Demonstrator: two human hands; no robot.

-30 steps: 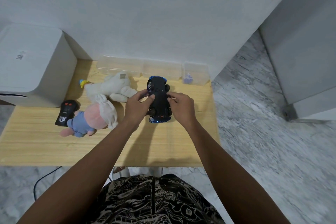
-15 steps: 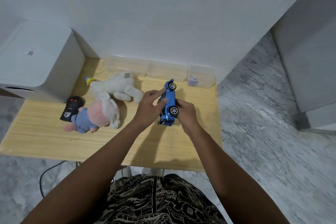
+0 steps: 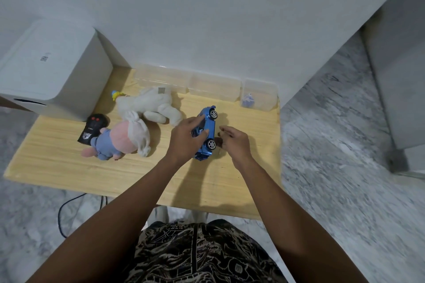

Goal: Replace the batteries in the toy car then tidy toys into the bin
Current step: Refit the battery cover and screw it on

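Along the wall I see three clear bins (image 3: 213, 86) on the wooden surface (image 3: 69, 163); the rightmost (image 3: 259, 96) holds a small blue item (image 3: 248, 101), too blurred to name. My left hand (image 3: 186, 139) grips the blue toy car (image 3: 207, 132), tipped on its side above the surface. My right hand (image 3: 234, 142) sits just beside it, fingers loosely curled; whether they hold anything I cannot tell.

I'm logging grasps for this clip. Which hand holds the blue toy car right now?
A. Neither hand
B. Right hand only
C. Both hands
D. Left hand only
D: the left hand grips the blue toy car, while the right hand sits just beside it, apparently not touching.
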